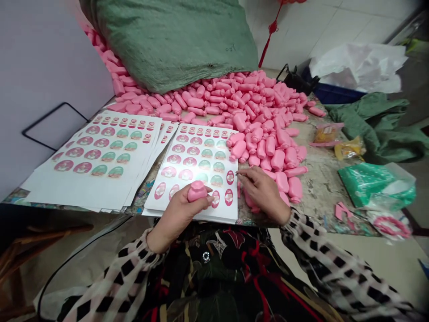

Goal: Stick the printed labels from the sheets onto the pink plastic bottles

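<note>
Across the worktable, heaped pink bottles lay far back. Near, the left hand clasped a single bottle between thumb and fingers, above the sticker sheet; whether the right hand, at its right edge, pinched anything, I could not tell.

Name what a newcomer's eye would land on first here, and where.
The heap of pink plastic bottles across the middle and back of the worn table likely comes first, with a bulging green fabric sack at its far side. Next is the left hand, holding one pink bottle above white paper sheets of rounded pink and green labels at the front.
</note>
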Demonstrator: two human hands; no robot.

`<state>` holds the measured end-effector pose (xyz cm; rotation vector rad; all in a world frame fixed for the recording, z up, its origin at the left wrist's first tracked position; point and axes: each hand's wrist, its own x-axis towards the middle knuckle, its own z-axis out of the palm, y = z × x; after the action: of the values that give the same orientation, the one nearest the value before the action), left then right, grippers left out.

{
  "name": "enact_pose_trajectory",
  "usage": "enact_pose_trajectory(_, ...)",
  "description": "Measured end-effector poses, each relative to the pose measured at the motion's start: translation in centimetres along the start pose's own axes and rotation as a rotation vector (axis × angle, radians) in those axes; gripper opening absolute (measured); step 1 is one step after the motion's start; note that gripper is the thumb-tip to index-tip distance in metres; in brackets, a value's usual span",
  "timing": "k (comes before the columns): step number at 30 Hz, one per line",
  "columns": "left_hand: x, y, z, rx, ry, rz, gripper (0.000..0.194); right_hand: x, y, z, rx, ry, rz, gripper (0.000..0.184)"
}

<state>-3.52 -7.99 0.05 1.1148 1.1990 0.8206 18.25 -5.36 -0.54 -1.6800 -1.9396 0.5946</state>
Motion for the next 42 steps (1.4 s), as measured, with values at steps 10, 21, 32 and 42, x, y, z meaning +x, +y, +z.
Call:
enact_pose_trajectory(10,5.8,0.8,3.2,1.258,-0.036,0.385,0.016,1.1,1.9,1.2,-0.492,0.092,-0.03,0.021)
enact_pose_trajectory(21,7.3,0.3,2.9,1.188,-0.042,0.287,0.035,1.5,2.1,0.8,-0.486,0.01,-0.13,0.022)
enact_pose_trajectory(32,7.6,0.0,2.8,1.246,-0.071,0.299,0.044,1.9,2.3,0.5,-0.489,0.009,-0.12,0.024)
enact_pose_trajectory(42,7.5,0.1,2.7,1.258,-0.079,0.32,0.041,1.8,2.5,0.6,-0.492,-0.001,-0.155,0.023)
